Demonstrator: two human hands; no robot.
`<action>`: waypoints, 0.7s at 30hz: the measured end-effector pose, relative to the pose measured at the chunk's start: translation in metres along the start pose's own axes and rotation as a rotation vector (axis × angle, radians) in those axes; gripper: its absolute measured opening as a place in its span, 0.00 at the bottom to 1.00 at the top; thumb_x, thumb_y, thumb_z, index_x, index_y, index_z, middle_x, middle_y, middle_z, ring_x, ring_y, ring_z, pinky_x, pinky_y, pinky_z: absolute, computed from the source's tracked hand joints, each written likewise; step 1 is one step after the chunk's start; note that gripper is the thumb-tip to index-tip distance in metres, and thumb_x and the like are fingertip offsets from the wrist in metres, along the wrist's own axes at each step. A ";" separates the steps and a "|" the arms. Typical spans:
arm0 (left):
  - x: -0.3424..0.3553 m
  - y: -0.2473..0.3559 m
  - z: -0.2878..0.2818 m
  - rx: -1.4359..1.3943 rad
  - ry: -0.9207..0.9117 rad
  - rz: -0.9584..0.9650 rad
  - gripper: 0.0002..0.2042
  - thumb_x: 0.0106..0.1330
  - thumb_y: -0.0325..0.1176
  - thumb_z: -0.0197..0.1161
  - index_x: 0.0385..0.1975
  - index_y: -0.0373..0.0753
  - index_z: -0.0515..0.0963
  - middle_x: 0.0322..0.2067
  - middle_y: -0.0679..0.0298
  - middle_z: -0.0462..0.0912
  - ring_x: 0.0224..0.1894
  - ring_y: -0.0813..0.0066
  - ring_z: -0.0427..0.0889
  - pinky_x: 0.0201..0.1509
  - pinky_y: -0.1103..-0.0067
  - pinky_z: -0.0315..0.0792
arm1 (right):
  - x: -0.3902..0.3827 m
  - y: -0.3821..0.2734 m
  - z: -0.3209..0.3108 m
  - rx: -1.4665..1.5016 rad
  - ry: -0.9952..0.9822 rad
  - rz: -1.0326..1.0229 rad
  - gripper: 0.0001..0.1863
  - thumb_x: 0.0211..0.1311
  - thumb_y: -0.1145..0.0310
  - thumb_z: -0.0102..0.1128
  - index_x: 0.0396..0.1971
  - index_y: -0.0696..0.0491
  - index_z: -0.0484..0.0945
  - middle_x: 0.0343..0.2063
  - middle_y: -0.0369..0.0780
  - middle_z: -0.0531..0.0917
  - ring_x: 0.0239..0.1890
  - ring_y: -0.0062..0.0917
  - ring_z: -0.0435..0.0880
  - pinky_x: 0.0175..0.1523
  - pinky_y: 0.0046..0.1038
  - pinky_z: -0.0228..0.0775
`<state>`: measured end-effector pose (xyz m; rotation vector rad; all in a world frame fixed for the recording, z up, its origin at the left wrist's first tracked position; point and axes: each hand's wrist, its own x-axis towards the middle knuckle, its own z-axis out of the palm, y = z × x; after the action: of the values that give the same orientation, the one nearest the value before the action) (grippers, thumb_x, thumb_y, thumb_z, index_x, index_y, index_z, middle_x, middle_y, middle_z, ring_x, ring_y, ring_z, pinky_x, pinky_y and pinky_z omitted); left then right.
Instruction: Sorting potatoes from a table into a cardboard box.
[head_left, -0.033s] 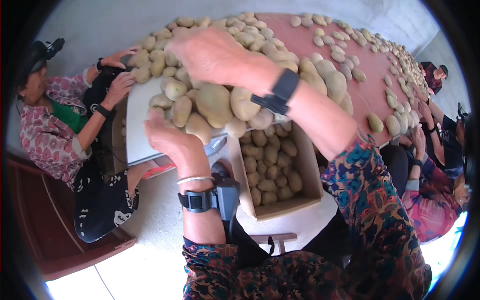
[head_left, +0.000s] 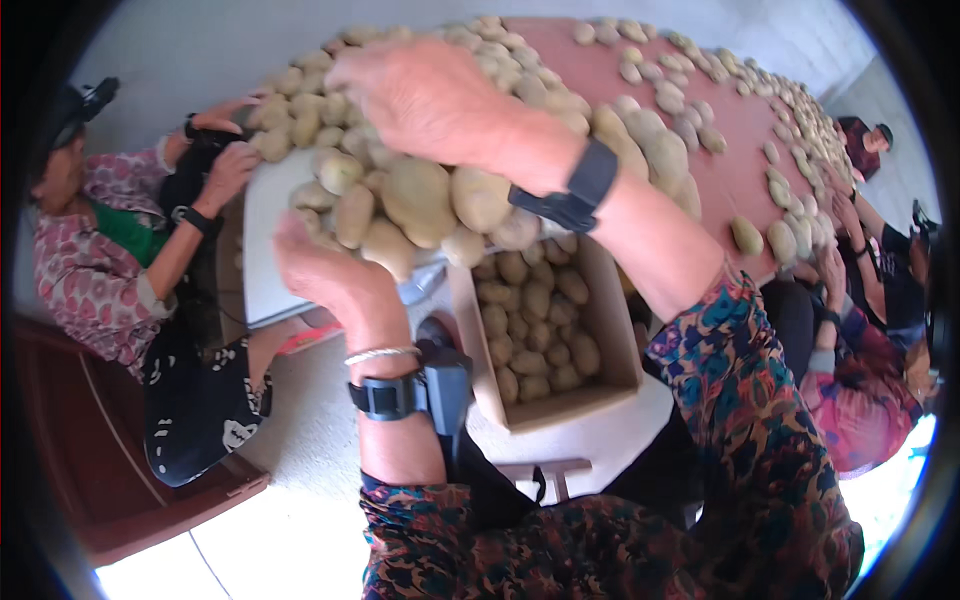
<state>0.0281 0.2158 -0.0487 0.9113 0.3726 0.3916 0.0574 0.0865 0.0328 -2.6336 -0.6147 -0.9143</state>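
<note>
A big heap of pale potatoes [head_left: 420, 200] lies at the near end of a red-brown table [head_left: 740, 140]. My right hand [head_left: 430, 95] rests palm down on top of the heap, fingers spread over the potatoes. My left hand [head_left: 325, 265] is cupped against the heap's lower edge, touching the potatoes there beside a white board [head_left: 265, 250]. Directly below the table's edge stands an open cardboard box [head_left: 615, 340] partly filled with potatoes. Both wrists wear black bands.
A person in a patterned shirt [head_left: 95, 270] sits at the left, hands [head_left: 225, 165] at the heap's far edge. More people [head_left: 860, 390] sit along the table's right side. Scattered potatoes [head_left: 790, 110] line the table. A dark wooden bench [head_left: 90, 460] stands at the lower left.
</note>
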 end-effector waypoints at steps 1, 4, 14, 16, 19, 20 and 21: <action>0.007 -0.001 -0.011 0.252 -0.081 0.267 0.25 0.73 0.42 0.41 0.57 0.27 0.69 0.59 0.51 0.72 0.60 0.61 0.72 0.67 0.68 0.63 | -0.015 -0.007 -0.016 0.049 0.149 0.024 0.09 0.54 0.73 0.59 0.35 0.51 0.83 0.27 0.41 0.85 0.30 0.39 0.84 0.33 0.36 0.75; -0.009 0.021 0.002 0.122 -0.176 0.481 0.21 0.71 0.39 0.45 0.53 0.27 0.70 0.53 0.48 0.78 0.53 0.64 0.77 0.60 0.70 0.69 | -0.039 0.000 -0.125 0.885 -0.517 -0.045 0.29 0.60 0.63 0.62 0.57 0.65 0.69 0.51 0.63 0.74 0.57 0.49 0.73 0.62 0.42 0.64; -0.053 0.006 0.024 0.098 -0.433 0.468 0.18 0.69 0.37 0.48 0.45 0.25 0.76 0.25 0.57 0.84 0.20 0.83 0.71 0.25 0.88 0.58 | -0.284 0.031 -0.029 0.035 -0.850 0.769 0.17 0.60 0.58 0.64 0.43 0.53 0.81 0.36 0.49 0.85 0.41 0.42 0.84 0.47 0.40 0.75; -0.056 -0.001 0.022 0.128 -0.495 0.466 0.17 0.68 0.36 0.49 0.42 0.27 0.77 0.26 0.57 0.84 0.19 0.84 0.71 0.24 0.87 0.58 | -0.323 0.041 -0.016 -0.073 -1.166 0.800 0.21 0.57 0.55 0.65 0.45 0.55 0.81 0.41 0.49 0.84 0.49 0.44 0.82 0.52 0.43 0.74; -0.066 -0.008 0.019 0.189 -0.637 0.515 0.15 0.67 0.36 0.51 0.39 0.30 0.80 0.28 0.58 0.84 0.17 0.85 0.69 0.22 0.87 0.59 | -0.346 0.050 0.014 -0.038 -1.225 0.900 0.20 0.57 0.56 0.65 0.43 0.56 0.82 0.44 0.50 0.83 0.51 0.45 0.81 0.53 0.44 0.74; -0.071 -0.012 0.020 0.199 -0.732 0.548 0.14 0.66 0.36 0.52 0.37 0.32 0.81 0.29 0.59 0.84 0.16 0.85 0.69 0.21 0.87 0.60 | -0.356 0.053 0.023 -0.016 -1.141 0.987 0.20 0.57 0.57 0.64 0.42 0.56 0.82 0.44 0.50 0.83 0.51 0.46 0.80 0.53 0.44 0.74; -0.075 -0.013 0.021 0.273 -0.855 0.482 0.11 0.64 0.37 0.58 0.36 0.36 0.82 0.31 0.63 0.85 0.18 0.83 0.72 0.23 0.85 0.66 | -0.362 0.059 0.035 -0.003 -1.120 0.996 0.18 0.55 0.63 0.61 0.42 0.60 0.82 0.47 0.51 0.83 0.50 0.42 0.83 0.55 0.40 0.75</action>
<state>-0.0252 0.1585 -0.0371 1.3446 -0.6035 0.3554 -0.1524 -0.0590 -0.2325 -2.6787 0.5352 0.8592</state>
